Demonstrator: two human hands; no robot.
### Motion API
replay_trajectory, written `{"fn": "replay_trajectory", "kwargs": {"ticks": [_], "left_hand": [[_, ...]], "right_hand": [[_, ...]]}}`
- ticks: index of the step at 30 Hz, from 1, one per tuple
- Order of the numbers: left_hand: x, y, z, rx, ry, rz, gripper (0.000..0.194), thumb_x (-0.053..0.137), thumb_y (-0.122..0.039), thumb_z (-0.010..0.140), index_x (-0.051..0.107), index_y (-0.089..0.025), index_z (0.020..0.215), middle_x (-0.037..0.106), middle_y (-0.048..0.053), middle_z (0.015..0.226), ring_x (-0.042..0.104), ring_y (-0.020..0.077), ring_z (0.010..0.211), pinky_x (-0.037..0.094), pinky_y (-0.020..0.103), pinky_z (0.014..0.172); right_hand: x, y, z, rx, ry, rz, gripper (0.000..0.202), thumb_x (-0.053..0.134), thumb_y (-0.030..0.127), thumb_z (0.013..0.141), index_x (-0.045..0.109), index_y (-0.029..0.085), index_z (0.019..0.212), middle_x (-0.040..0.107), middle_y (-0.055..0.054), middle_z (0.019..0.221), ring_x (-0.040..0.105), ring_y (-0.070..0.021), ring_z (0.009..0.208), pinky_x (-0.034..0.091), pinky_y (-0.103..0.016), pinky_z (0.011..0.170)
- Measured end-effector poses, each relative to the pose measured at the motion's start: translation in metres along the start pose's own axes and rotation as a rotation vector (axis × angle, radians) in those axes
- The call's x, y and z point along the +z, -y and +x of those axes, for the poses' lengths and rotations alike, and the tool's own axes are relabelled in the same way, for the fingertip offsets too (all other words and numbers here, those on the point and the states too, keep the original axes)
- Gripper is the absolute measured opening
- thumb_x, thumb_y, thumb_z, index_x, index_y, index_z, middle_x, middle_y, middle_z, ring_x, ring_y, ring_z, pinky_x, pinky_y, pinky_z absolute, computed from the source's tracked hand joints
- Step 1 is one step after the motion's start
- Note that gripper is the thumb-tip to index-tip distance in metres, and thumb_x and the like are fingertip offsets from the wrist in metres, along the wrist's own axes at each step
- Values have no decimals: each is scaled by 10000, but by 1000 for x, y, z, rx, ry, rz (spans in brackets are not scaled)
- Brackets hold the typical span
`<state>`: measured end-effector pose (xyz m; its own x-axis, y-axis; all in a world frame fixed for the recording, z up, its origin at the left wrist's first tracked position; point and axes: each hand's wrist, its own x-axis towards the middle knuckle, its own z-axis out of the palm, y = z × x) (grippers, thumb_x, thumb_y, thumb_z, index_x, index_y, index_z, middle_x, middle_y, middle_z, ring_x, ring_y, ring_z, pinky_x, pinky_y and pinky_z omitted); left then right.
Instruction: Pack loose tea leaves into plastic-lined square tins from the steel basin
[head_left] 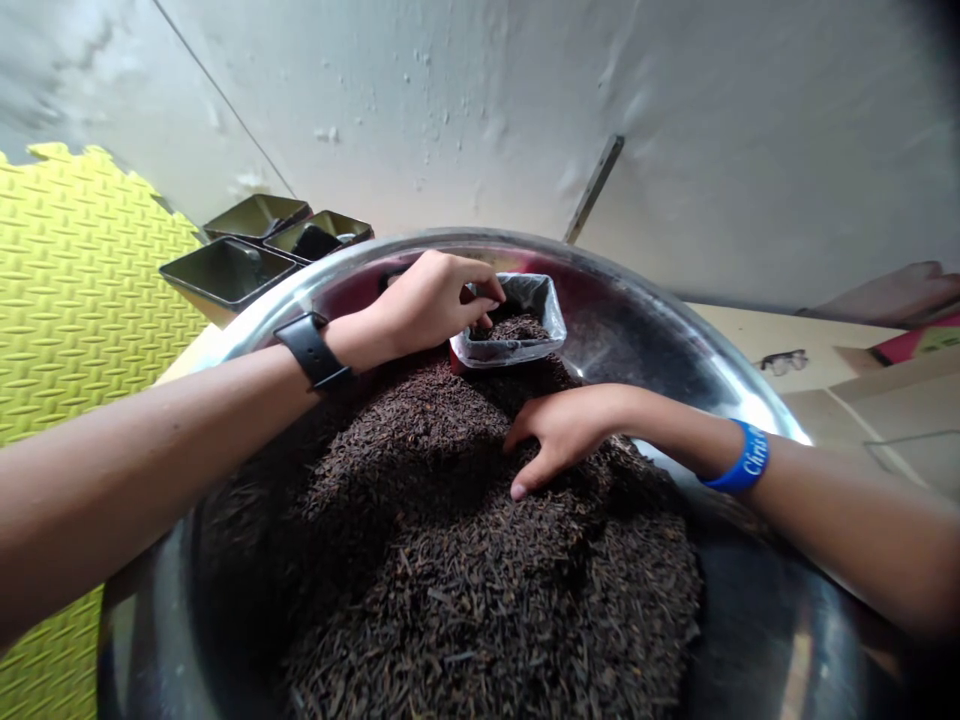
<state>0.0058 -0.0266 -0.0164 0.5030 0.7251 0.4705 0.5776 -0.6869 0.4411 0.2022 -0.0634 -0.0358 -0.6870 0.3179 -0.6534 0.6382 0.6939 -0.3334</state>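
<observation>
A large metal basin (660,300) holds a heap of dark loose-leaf tea (480,600). On the heap's far side stands a small red tin (459,362) with a clear plastic liner (553,318) folded over its rim and dark leaves inside. My left hand (431,305) reaches over the tin's left side, fingers curled together at its opening; whatever they pinch is too small to make out. Lower and to the right, my right hand (566,430) rests on the tea, thumb spread from the fingers, whose tips are partly hidden by the hand and leaves.
Several open dark tins (229,275) stand left of the basin, beside a yellow foam mat (82,270). Eyeglasses (784,360) lie on a pale surface at the right, near cardboard (885,410). Behind the basin is a grey wall (450,110) with a metal strip (595,190).
</observation>
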Motion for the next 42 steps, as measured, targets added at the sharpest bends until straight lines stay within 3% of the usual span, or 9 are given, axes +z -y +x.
{"fn": "replay_trajectory", "kwargs": {"ticks": [4,10,16,21,27,35,42], "left_hand": [[1,0,1,37,9,0,231,538,-194,791,702,-200,954,714,25,932,631,142,852,462,257,815],[1,-1,0,71,66,45,224,531,-176,798,707,-195,935,710,28,960,627,148,880,463,263,823],[3,4,2,97,-112,122,175,550,-200,824,705,-159,893,655,49,1117,567,172,1066,414,301,977],[3,10,3,39,-77,143,139,564,-202,824,690,-152,859,581,52,1270,538,195,1157,402,325,1023],[6,15,5,23,14,133,147,566,-215,806,683,-154,869,694,47,984,631,177,926,463,312,871],[-5,2,4,75,63,-5,211,537,-232,806,681,-165,945,697,28,865,627,136,773,456,246,703],[-4,-2,2,115,63,-1,201,534,-229,802,679,-162,923,690,26,832,609,127,729,442,236,663]], "right_hand": [[-4,1,-3,-102,-54,19,607,532,653,777,676,149,1084,693,-92,1013,633,-224,871,456,-291,729],[-7,4,-6,-257,-430,74,433,544,535,834,685,140,943,685,-48,845,571,-144,691,397,-252,648],[-9,4,-8,-318,-703,111,335,562,457,843,652,136,806,573,7,663,464,-100,605,348,-239,614],[-9,2,-8,-291,-791,137,327,561,446,836,637,134,776,577,-2,659,464,-99,595,349,-238,593],[-8,-2,-9,-290,-937,-123,283,570,405,844,644,135,806,635,-34,712,540,-121,615,374,-250,584],[-8,-11,-11,-308,-1309,-376,251,556,373,869,646,140,868,689,-51,823,630,-153,739,453,-264,652],[-7,-14,-3,-192,-1284,-623,310,501,410,901,646,140,856,643,-60,753,587,-159,694,431,-285,604]]}}
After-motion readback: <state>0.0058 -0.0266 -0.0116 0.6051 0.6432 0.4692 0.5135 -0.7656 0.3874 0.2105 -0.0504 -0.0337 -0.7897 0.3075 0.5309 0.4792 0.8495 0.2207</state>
